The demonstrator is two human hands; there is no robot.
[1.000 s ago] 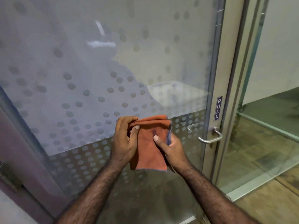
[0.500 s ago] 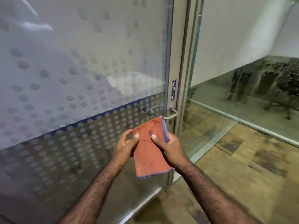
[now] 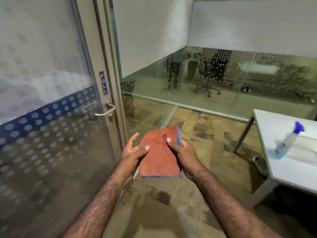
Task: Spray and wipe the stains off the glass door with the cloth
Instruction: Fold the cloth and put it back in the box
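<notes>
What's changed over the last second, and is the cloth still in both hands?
The view swung right, away from the glass door: a table with the spray bottle is now in sight. The folded cloth stays held between left hand and right hand.

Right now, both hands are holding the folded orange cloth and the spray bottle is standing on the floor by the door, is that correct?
Not quite: the spray bottle is on the white table at right, as the head view shows. Both hands, left and right, do hold the folded orange cloth.
</notes>
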